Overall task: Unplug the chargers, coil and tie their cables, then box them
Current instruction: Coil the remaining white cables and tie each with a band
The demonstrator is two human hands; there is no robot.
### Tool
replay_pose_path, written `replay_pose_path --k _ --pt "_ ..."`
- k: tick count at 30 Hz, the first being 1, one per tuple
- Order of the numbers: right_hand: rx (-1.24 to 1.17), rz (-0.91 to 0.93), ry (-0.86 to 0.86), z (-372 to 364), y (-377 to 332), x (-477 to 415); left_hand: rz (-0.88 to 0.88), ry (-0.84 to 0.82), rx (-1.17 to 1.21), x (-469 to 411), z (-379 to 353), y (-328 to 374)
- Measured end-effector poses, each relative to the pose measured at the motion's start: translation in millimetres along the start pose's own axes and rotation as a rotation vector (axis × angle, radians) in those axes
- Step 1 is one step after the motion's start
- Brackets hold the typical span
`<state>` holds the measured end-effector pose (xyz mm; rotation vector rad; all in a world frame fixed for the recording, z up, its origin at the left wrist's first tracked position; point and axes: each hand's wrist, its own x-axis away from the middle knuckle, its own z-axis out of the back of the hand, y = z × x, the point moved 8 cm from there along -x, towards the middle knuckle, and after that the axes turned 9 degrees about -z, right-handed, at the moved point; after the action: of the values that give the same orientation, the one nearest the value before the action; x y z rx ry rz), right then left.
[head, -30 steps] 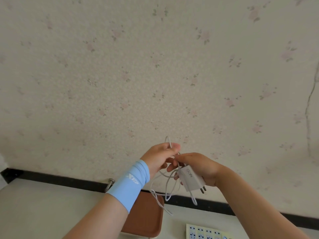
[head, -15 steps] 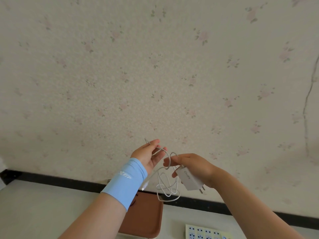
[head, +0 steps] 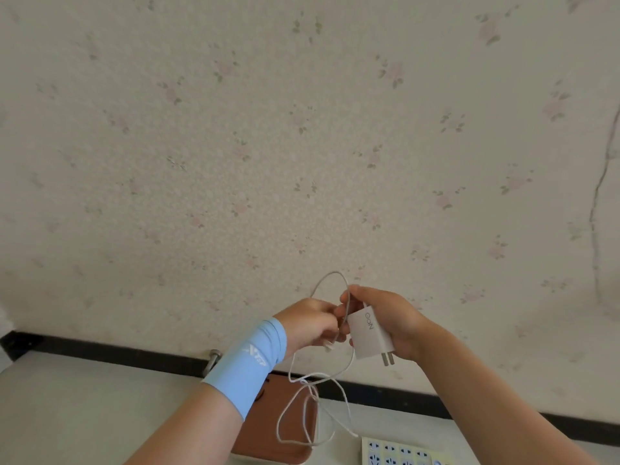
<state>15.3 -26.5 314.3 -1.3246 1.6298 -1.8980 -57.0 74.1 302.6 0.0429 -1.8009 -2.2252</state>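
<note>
- Two hands meet in mid-air above the far side of the worktop (head: 84,414), in front of the flowered wall (head: 302,129). On my remote feed their fingertips look to be touching.
- My view of the left hand (head: 310,322), which has a light blue wristband (head: 248,360) just behind it, shows the fingers curled round the white cable (head: 312,407).
- On the right, the right hand (head: 389,320) grips the white charger (head: 369,335), with the thumb at the charger's upper end and the palm behind it. The lettered face is towards me and the two prongs point down and right.
- One loop of cable rises above the hands. The rest hangs below them in loose, untied loops, and one end dangles low on the right.
- I cannot tell whether the lowest loops touch the worktop.
- Behind the hanging loops a brown tray (head: 268,431) lies on the worktop, partly hidden by the left forearm.
- Just right of the tray, at the near edge, a power strip (head: 396,451) is cut off by the bottom of the frame.
- Left of the wristband, a small metal peg (head: 213,360) stands at the worktop's far edge by the black strip (head: 100,347) along the wall.
</note>
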Motion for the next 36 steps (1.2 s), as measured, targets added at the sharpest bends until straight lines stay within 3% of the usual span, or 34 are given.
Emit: replay_pose_path --k 3,7,10,13,18,22,25,29,33,36 --pt "0.048 0.021 0.041 3.5 -1.5 1.4 -0.045 -0.004 -0.342 -0.3 -3.3 0.3" --pt "0.094 0.052 0.112 10.2 -4.2 3.0 -0.115 0.072 -0.453 3.3 2.0 11.1" --pt "0.204 0.064 0.191 17.2 -5.4 3.3 -0.192 0.267 -0.486 5.2 17.0 24.4" --pt "0.326 -0.032 0.019 1.2 4.9 4.6 -0.229 0.429 -0.421 7.2 33.0 27.7" --pt "0.232 -0.152 -0.268 -21.5 18.3 7.3 -0.364 0.42 -0.509 11.0 27.8 40.6" --pt "0.285 -0.137 -0.283 -26.0 19.2 6.3 -0.423 0.46 -0.432 12.6 27.2 45.4" --pt "0.121 -0.121 -0.325 -32.4 15.7 6.1 -0.366 0.43 -0.309 7.2 30.1 37.8" --pt "0.172 -0.131 -0.334 -35.5 17.1 7.9 -0.36 0.362 -0.184 7.5 22.9 32.7" --pt "0.116 -0.165 -0.377 -38.4 18.8 11.6 -0.518 0.404 -0.549 11.1 20.3 44.3" --pt "0.1 -0.076 -0.36 -38.6 12.0 10.3 -0.632 0.491 -0.562 13.5 23.2 55.6"
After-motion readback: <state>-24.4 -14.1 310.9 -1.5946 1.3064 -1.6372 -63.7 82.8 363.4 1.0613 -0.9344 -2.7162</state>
